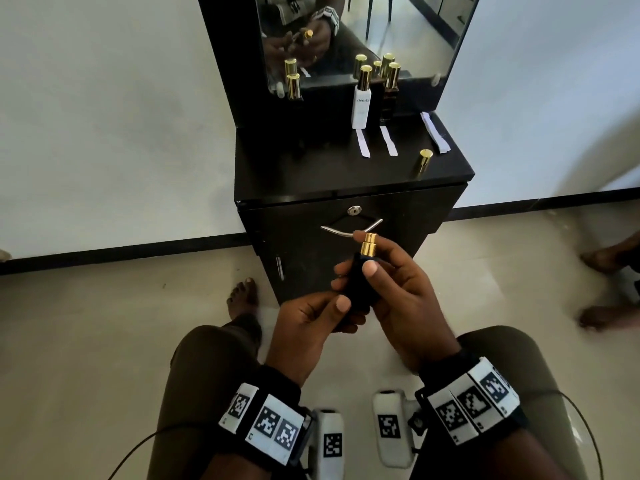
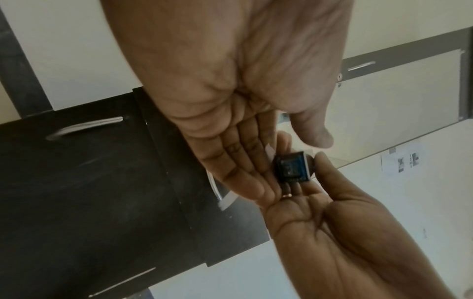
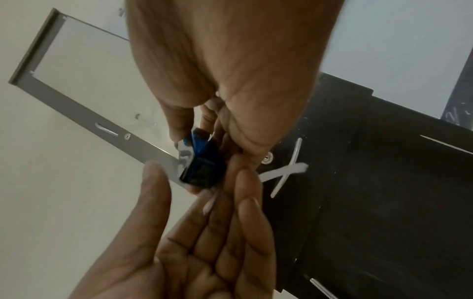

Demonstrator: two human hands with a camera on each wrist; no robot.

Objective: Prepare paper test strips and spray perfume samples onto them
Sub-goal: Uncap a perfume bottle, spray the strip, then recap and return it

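hands (image 1: 363, 303), dark perfume bottle (image 1: 358, 287) held between

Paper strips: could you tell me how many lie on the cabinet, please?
3 strips: one before the white bottle, one before the dark bottle, one far right, possibly a stack.

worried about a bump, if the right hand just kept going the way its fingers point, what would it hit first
Probably the black cabinet front, near its metal handle. The right hand, holding the dark perfume bottle, points there, though the gap between them is hard to judge.
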